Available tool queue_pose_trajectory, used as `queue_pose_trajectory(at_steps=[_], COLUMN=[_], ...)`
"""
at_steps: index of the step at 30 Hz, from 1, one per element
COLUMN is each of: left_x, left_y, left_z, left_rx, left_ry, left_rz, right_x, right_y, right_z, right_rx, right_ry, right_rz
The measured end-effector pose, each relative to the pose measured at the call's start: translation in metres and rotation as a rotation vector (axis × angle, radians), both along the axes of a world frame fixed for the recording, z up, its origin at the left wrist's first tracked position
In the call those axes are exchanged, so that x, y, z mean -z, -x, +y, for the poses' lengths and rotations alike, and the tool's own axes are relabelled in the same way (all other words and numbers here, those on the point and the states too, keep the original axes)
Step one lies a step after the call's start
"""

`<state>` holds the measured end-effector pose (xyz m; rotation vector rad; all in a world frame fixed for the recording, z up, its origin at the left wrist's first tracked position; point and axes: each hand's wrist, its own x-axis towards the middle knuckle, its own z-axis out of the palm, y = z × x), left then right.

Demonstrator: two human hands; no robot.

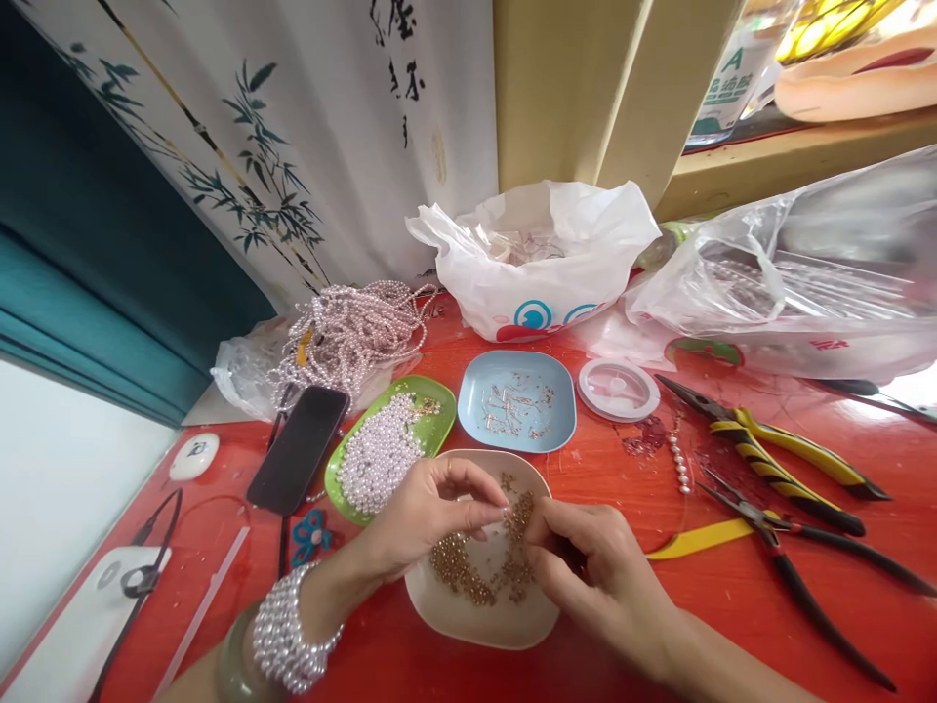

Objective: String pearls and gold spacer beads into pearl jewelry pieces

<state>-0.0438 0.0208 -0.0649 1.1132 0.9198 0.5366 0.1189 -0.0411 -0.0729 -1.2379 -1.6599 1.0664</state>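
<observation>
My left hand (439, 513) is over the left rim of a cream plate (483, 630), thumb and fingertips pinched together; what they hold is too small to name. Gold beads (461, 571) lie scattered in that plate. At the plate's right side my right hand (586, 557) is closed, its fingers curled around a dark thing I cannot make out. A green plate (443, 430) of pearl beads (381, 454) sits just beyond my left hand. Behind the cream plate is a blue plate (475, 376) with thin metal pins and small gold pieces.
Strings of pearls (351, 332) and a black phone (299, 449) lie left. A white bag (542, 264) stands behind, another plastic bag (805, 283) back right. Pliers (776, 444), cutters (768, 527), a yellow strip (703, 538) and a round lidded case (619, 389) are on the right.
</observation>
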Motion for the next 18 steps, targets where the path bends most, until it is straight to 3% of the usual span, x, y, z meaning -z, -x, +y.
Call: queue_pose_trajectory(at_steps=[7, 18], left_x=[-0.0042, -0.0065], left_y=[0.0021, 0.0014], left_z=[-0.0009, -0.0009], left_rx=[0.054, 0.068], left_ry=[-0.162, -0.177], left_rz=[0.091, 0.163], right_x=[0.0046, 0.0067], right_y=[0.0014, 0.0002], right_z=[-0.0017, -0.0026], right_rx=[-0.009, 0.004], right_ry=[-0.094, -0.151], right_rz=[-0.064, -0.055])
